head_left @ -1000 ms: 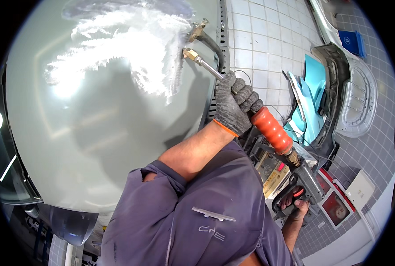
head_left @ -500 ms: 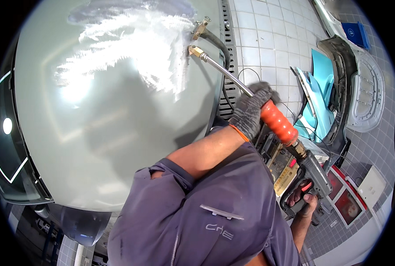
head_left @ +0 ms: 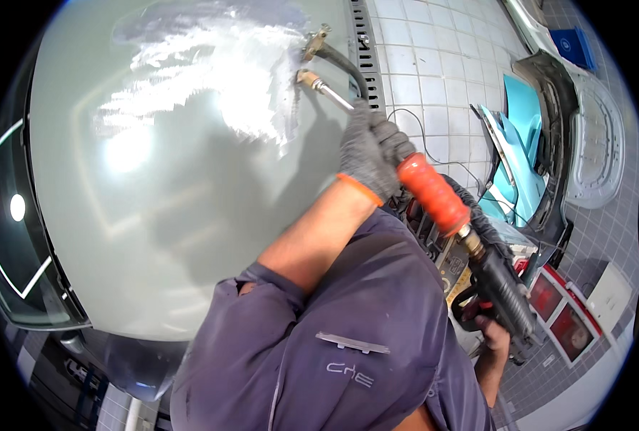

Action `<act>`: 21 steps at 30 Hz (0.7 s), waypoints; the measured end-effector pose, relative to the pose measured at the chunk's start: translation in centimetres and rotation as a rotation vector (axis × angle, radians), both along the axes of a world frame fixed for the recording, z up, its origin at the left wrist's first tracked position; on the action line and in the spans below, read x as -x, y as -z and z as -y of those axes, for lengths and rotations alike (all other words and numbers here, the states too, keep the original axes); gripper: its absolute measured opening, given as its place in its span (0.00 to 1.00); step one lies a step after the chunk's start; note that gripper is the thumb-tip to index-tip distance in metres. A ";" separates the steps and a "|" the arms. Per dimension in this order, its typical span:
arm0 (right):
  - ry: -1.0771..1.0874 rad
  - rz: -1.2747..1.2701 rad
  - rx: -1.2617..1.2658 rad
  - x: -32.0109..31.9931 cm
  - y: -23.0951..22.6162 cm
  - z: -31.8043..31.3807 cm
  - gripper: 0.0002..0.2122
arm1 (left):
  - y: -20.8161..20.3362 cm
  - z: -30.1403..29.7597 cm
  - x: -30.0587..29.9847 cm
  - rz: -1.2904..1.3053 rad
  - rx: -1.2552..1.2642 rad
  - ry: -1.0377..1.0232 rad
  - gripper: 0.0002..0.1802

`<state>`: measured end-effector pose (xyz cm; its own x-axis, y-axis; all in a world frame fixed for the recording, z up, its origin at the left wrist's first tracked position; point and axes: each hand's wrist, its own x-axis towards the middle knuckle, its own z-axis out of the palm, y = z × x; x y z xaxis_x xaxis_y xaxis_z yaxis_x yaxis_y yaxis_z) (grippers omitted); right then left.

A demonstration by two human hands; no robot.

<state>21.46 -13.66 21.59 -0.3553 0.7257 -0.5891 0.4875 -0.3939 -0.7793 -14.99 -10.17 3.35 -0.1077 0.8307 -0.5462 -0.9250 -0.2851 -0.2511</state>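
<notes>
My left hand [head_left: 373,144], in a grey glove with an orange cuff, wraps the thin metal rod of a dent puller just ahead of its ribbed red sleeve [head_left: 434,194]. Bare, my right hand [head_left: 493,336] grips the handle of the black pistol-shaped body [head_left: 505,291] at the tool's rear; its fingers are partly hidden. The brass-coloured tip [head_left: 309,77] meets the pale grey-green car panel [head_left: 118,266] by the right edge of a shiny sanded patch [head_left: 190,65]. A metal clamp [head_left: 317,42] with a thick black cable sits beside the tip.
A slotted black metal strip [head_left: 368,72] runs along the panel's right side above white floor tiles. Turquoise sheets [head_left: 524,136] lean against a dark bumper-like part [head_left: 560,122] at right. A red-framed cabinet [head_left: 563,309] and a blue bin [head_left: 573,49] stand beyond.
My left hand has moved up and left along the rod, toward the tip. The red sleeve and the black body have shifted slightly left. The tip stays near the patch's edge.
</notes>
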 end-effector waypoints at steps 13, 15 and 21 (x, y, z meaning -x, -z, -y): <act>0.319 -0.201 0.148 2.3 0.0 -0.7 0.24 | 0.4 -1.8 0.2 0.066 -0.076 0.028 0.31; 0.328 -0.226 0.167 2.4 0.3 -0.6 0.24 | 0.0 -2.2 0.6 0.058 -0.058 0.043 0.31; 0.358 -0.292 0.216 3.4 1.2 0.2 0.23 | 0.2 -2.1 1.2 0.048 -0.029 0.064 0.30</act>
<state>18.08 -13.83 20.42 -0.2787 0.7048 -0.6523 0.0660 -0.6636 -0.7452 -16.20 -8.06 3.18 -0.0283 0.8505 -0.5252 -0.9279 -0.2177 -0.3026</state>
